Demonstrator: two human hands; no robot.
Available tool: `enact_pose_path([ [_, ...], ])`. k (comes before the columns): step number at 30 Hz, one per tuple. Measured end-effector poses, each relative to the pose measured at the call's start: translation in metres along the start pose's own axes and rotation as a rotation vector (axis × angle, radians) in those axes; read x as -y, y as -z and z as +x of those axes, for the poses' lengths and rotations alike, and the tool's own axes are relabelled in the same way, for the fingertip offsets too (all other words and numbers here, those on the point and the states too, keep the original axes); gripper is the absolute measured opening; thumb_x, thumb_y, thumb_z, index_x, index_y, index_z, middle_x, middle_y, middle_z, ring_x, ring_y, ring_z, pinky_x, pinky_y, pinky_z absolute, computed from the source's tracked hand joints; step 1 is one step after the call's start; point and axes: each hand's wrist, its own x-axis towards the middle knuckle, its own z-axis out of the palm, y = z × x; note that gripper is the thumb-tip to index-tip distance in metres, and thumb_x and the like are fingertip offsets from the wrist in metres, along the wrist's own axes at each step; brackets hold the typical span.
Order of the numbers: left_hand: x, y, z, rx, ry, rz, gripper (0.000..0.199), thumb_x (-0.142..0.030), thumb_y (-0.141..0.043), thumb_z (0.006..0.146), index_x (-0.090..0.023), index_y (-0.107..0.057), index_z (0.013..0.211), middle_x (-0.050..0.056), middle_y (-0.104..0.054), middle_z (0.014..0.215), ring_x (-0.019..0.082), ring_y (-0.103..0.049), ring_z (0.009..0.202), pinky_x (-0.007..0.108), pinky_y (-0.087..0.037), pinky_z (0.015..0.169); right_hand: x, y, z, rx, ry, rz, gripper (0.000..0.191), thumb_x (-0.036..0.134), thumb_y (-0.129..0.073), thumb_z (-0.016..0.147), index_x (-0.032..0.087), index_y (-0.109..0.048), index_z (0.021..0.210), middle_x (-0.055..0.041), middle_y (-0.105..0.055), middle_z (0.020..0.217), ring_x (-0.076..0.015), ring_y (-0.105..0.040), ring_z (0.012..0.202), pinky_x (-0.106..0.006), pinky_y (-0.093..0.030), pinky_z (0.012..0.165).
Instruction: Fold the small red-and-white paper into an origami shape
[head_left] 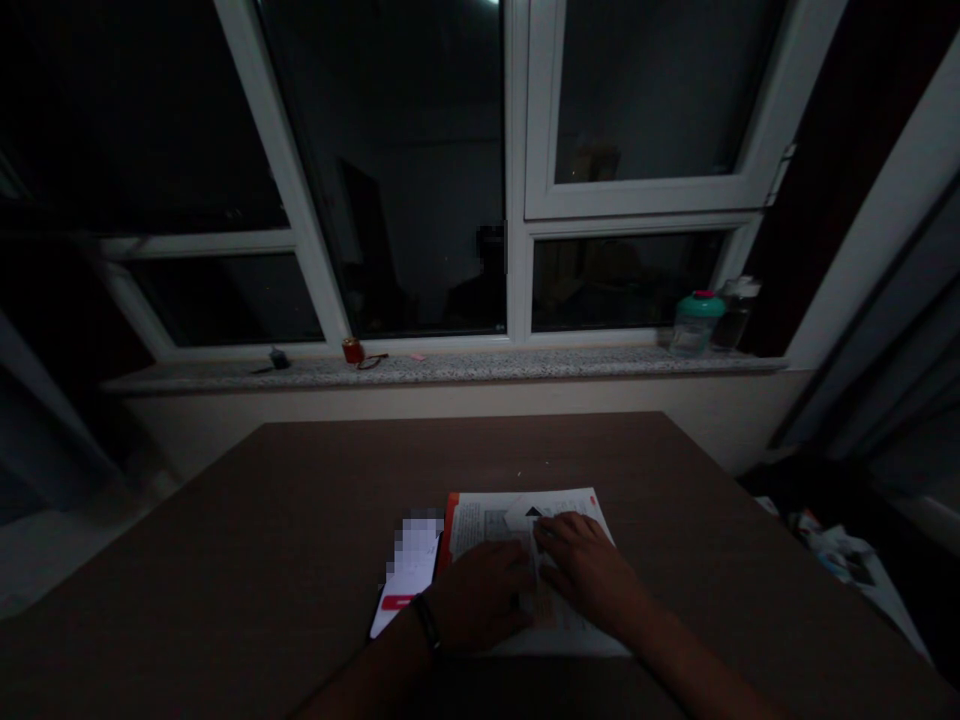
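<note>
The open book or magazine lies on the brown table, well in from the far edge and closer to the far right corner than to the far left one. An orange-red strip runs down its left side, and its pages carry small print and pictures.

The left hand rests over the lower left part of the pages, back up, fingers pointing right. It is in deep shadow, so I cannot tell how wide its grip is or whether it holds anything. A dark wristband circles that wrist.

The right hand reaches in from the right with its fingers over the pages — thumb set apart from the fingers, a loose, fairly wide grip. Its fingertips are just beside a small dark triangle near the top of the page.

Left of the book, a phone lies face up, its screen lit and partly blurred out, the left forearm by its lower end.

Beyond the table's far edge, a speckled sill bears a small dark bottle, a red jar and, at the right, a green-lidded bottle beside a clear bottle.
</note>
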Motion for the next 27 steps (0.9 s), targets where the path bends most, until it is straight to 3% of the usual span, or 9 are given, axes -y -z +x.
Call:
enact_pose_path([
  [10,-0.003,0.005,0.0,0.001,0.008,-0.029,0.036,-0.03,-0.068,0.083,-0.023,-0.054,0.115,0.007,-0.057,0.119,0.027,-0.055,0.109,0.039,-0.043,0.095,0.004,0.004,0.008,-0.001,-0.036,-0.012,0.03,0.018,-0.06,0.088,0.025,-0.063,0.118,-0.0051,-0.063,0.123,-0.0283,-0.049,0.11,-0.044,-0.039,0.096],
  [16,-0.003,0.006,-0.001,-0.003,-0.031,-0.048,0.05,-0.028,-0.066,0.083,-0.025,-0.048,0.13,0.007,-0.055,0.124,0.028,-0.053,0.114,0.042,-0.04,0.101,0.005,0.005,0.007,0.008,-0.062,-0.004,0.028,0.022,-0.059,0.089,0.025,-0.064,0.116,-0.0044,-0.063,0.122,-0.026,-0.049,0.111,-0.04,-0.037,0.097],
  [27,0.005,-0.004,-0.003,-0.04,-0.048,-0.021,0.033,-0.033,-0.067,0.086,-0.028,-0.061,0.118,0.007,-0.054,0.128,0.028,-0.054,0.114,0.041,-0.041,0.1,0.003,0.002,0.011,-0.008,-0.105,0.021,0.022,0.02,-0.057,0.089,0.026,-0.068,0.107,-0.0025,-0.065,0.116,-0.0241,-0.049,0.108,-0.037,-0.037,0.094],
])
